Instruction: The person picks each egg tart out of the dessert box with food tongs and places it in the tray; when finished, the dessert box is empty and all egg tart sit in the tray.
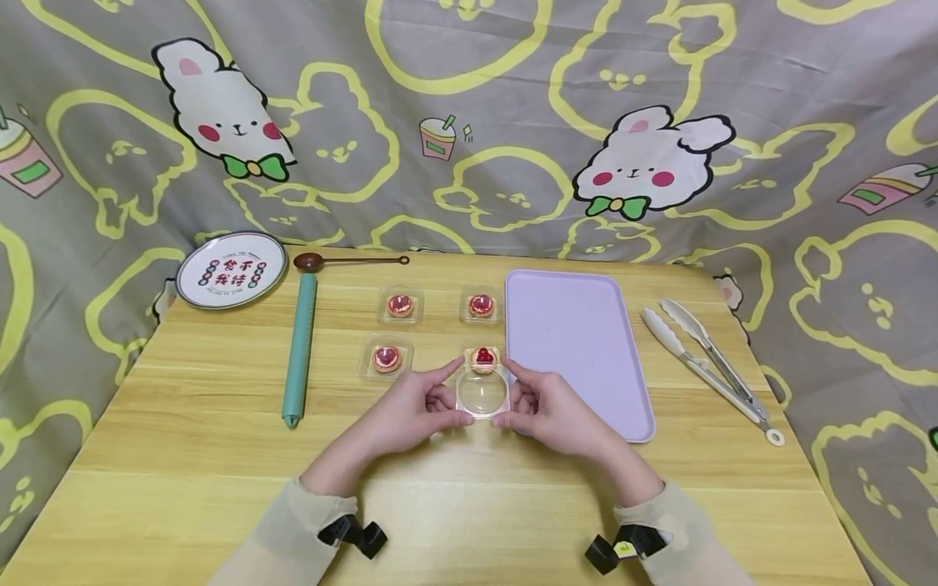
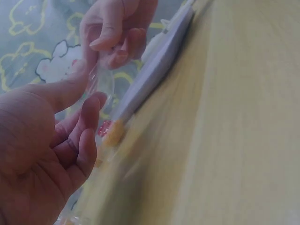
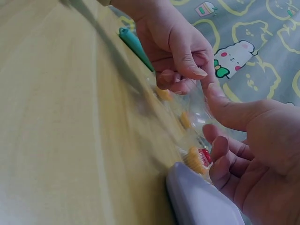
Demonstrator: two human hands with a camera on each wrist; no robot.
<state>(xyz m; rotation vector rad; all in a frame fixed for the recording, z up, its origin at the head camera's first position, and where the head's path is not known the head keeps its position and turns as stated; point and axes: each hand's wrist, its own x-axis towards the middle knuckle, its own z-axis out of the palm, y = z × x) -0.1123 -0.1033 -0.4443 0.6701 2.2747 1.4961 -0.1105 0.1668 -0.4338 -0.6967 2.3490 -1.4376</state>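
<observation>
A clear plastic lid [image 1: 482, 394] is held between both hands, tilted above the near side of a small tart [image 1: 484, 360] topped with red berries. My left hand [image 1: 416, 411] pinches the lid's left edge between thumb and fingers. On the opposite edge, my right hand [image 1: 548, 412] grips it the same way. The tart sits low beyond the lid, in a clear base partly hidden by lid and fingers. In the left wrist view the lid [image 2: 104, 84] hangs above the table; the right wrist view shows the tart's yellow crust [image 3: 194, 160] beside the tray.
Three boxed tarts stand nearby: back left [image 1: 400, 305], back right [image 1: 481, 305] and front left [image 1: 386, 359]. A lilac tray [image 1: 579, 358] lies right, with tongs [image 1: 714, 366] beyond. Leftward are a teal stick-shaped item [image 1: 299, 350], a brown spoon [image 1: 309, 261] and a plate [image 1: 231, 293].
</observation>
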